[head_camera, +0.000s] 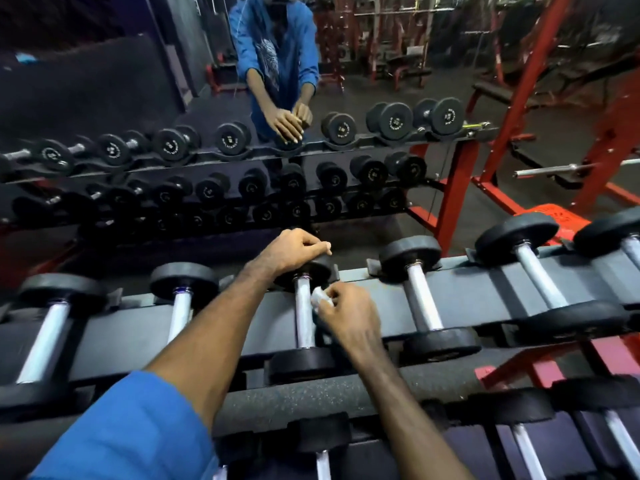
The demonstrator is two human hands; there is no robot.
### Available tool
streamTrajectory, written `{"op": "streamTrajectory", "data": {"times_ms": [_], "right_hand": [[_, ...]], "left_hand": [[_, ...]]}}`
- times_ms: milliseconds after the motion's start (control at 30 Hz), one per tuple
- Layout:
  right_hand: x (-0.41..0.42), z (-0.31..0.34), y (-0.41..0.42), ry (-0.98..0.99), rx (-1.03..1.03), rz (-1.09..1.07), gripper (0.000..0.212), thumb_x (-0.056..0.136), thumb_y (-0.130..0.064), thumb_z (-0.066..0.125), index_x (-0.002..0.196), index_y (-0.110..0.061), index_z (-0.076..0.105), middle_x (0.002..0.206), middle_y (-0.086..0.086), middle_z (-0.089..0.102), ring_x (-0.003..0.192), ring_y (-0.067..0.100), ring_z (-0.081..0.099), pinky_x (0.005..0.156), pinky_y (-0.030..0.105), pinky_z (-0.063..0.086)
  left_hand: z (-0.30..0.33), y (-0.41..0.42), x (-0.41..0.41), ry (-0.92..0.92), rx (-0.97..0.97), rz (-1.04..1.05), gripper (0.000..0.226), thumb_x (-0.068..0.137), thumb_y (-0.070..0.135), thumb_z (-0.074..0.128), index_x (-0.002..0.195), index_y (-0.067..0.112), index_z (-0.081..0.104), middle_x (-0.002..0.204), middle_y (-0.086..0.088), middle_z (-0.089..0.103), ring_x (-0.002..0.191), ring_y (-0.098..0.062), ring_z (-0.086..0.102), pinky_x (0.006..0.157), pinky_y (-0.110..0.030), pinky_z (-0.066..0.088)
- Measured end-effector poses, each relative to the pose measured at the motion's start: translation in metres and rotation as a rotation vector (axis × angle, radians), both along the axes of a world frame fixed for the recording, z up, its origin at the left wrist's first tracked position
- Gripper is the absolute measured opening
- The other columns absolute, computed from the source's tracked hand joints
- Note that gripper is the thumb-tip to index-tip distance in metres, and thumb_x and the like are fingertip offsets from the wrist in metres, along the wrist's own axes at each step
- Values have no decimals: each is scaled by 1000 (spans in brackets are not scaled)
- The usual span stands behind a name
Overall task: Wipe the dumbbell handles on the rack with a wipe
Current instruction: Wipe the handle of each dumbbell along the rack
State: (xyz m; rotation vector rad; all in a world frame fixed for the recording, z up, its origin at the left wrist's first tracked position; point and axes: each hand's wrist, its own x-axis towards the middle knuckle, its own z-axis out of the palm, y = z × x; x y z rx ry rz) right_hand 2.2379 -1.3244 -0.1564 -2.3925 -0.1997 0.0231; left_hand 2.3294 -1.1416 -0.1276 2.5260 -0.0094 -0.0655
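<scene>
A row of black dumbbells with silver handles lies on the top tier of the rack (485,292). My left hand (294,251) rests on the far head of the middle dumbbell (303,317), fingers curled over it. My right hand (346,317) pinches a small crumpled white wipe (318,296) against the right side of that dumbbell's handle, near its far end. The near head of this dumbbell sits just below my right wrist.
Neighbouring dumbbells lie to the left (180,306) and right (420,296) on the same tier, and more on a lower tier (519,438). A wall mirror behind the rack reflects the rack and me. Red gym frames (512,109) stand at right.
</scene>
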Motion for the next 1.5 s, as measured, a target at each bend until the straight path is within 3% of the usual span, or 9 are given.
{"op": "streamTrajectory", "data": {"times_ms": [167,267,533,767,900,1167,1300,1433,1500], "right_hand": [[-23,-11,7,169,237,79,16,78,-29,65,85,-20,76,77,-7,76,71,9,73,70,32,59],[-27,-12,1,217,292,103,24,87,-13,63,99,-22,83,86,-12,80,74,-1,73,67,16,54],[-1,-3,20,218,499,-59,4,84,-18,81,85,-17,77,76,-1,78,66,12,72,50,30,55],[-8,-19,22,237,492,-112,12,79,-19,87,81,-16,76,73,-2,78,67,14,75,61,34,61],[17,-11,35,206,456,-114,10,70,-27,78,78,-24,75,70,-9,76,69,13,75,71,45,64],[-5,-25,13,441,593,-82,6,79,-6,79,81,-11,75,74,3,77,65,16,68,58,30,53],[16,-16,26,528,746,-68,21,70,-12,64,85,-3,74,76,12,66,74,25,56,70,41,44],[3,-28,7,639,732,29,10,87,7,61,91,2,69,77,15,60,55,10,56,53,23,49],[-1,-31,-3,749,759,73,14,91,9,61,89,-4,65,72,13,61,55,11,60,55,27,57]], "left_hand": [[-6,3,3,4,-35,-12,37,84,82,51,93,60,79,100,4,80,104,-16,72,100,-42,55],[-8,3,4,-26,-3,35,29,91,77,54,94,62,78,100,10,80,104,-17,69,97,-38,54],[-5,1,0,-35,-75,98,27,95,67,62,90,50,83,51,16,56,71,-13,58,72,-32,44],[-4,0,0,-40,-70,111,26,93,69,62,87,53,82,64,12,63,79,-17,65,74,-33,47],[-2,0,-1,-30,-85,125,28,94,67,62,86,50,83,48,18,57,65,-10,56,68,-32,42],[-6,0,2,-33,-70,130,24,88,71,61,85,56,80,79,13,75,86,-14,70,81,-34,55],[-5,-1,0,-23,-64,141,26,86,74,60,86,57,80,86,15,77,90,-14,70,87,-37,58],[-5,0,0,-25,-62,142,23,87,73,61,87,59,79,92,13,78,95,-16,70,91,-37,56],[-3,0,1,-25,-69,136,20,86,73,61,85,61,78,92,12,78,95,-16,70,91,-37,57]]}}
